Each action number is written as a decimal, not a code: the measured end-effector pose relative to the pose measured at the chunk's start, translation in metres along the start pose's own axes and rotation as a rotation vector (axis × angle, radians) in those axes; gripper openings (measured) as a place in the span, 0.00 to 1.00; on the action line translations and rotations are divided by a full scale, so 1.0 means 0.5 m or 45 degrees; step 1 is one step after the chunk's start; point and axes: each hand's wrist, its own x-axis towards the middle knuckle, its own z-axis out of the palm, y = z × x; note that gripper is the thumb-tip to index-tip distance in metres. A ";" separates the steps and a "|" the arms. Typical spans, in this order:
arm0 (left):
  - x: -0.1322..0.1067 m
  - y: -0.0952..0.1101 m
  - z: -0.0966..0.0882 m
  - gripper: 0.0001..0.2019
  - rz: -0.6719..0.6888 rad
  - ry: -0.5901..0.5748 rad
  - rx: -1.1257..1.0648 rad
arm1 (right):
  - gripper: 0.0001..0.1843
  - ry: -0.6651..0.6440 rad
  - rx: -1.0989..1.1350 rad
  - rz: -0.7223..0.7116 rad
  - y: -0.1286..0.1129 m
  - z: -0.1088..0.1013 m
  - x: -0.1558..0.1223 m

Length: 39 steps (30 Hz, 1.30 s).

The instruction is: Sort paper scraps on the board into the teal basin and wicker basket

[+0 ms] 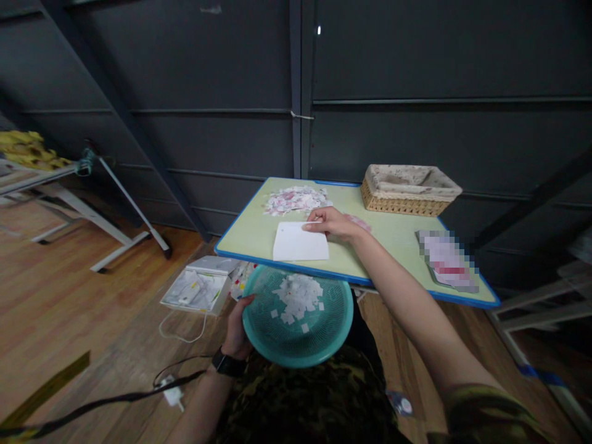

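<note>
My right hand grips the upper right corner of a white card, thumb on top, over the front part of a pale green table with a blue edge. With my left hand I hold the left rim of a green plastic basket, tilted below the table's front edge. Inside the basket lie many small white paper squares. Behind the card a heap of white and pinkish paper pieces rests on the table. A few pink pieces lie beside my right hand, partly hidden by it.
A cloth-lined wicker basket stands at the table's back right. A blurred-out flat packet lies near the right edge. On the floor to the left are an open white box and cables. A dark panel wall rises behind the table.
</note>
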 end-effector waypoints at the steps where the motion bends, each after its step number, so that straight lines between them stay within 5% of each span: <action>1: -0.001 0.000 0.000 0.07 -0.009 -0.007 -0.005 | 0.20 0.093 0.038 -0.020 -0.001 -0.002 0.002; 5: -0.002 0.000 0.001 0.07 -0.022 -0.011 -0.016 | 0.20 0.628 0.054 -0.066 0.002 -0.022 0.016; 8: 0.002 -0.007 0.000 0.08 -0.003 0.009 -0.023 | 0.20 1.052 -0.277 -0.190 0.006 -0.035 0.021; 11: 0.012 -0.024 -0.009 0.12 0.028 -0.013 -0.028 | 0.18 1.223 -0.658 -0.354 0.005 -0.029 0.015; 15: 0.024 -0.046 -0.023 0.11 -0.050 -0.047 -0.043 | 0.17 1.120 -0.853 -0.434 0.000 -0.005 0.004; 20: 0.020 -0.039 -0.022 0.13 -0.056 -0.066 -0.015 | 0.13 0.749 -0.715 -0.474 0.004 -0.008 0.006; 26: -0.004 -0.009 -0.003 0.10 -0.111 -0.046 -0.017 | 0.15 0.231 -0.664 -0.179 0.006 -0.010 0.005; 32: -0.008 -0.004 0.003 0.10 -0.062 -0.050 -0.017 | 0.19 -0.209 -0.231 0.109 -0.005 0.007 -0.010; 35: -0.002 -0.011 -0.002 0.11 -0.065 -0.042 -0.004 | 0.19 -0.194 -0.055 0.052 -0.006 0.005 -0.009; 39: 0.006 -0.024 -0.012 0.14 -0.044 -0.013 0.008 | 0.18 0.239 0.003 -0.112 -0.016 0.004 -0.001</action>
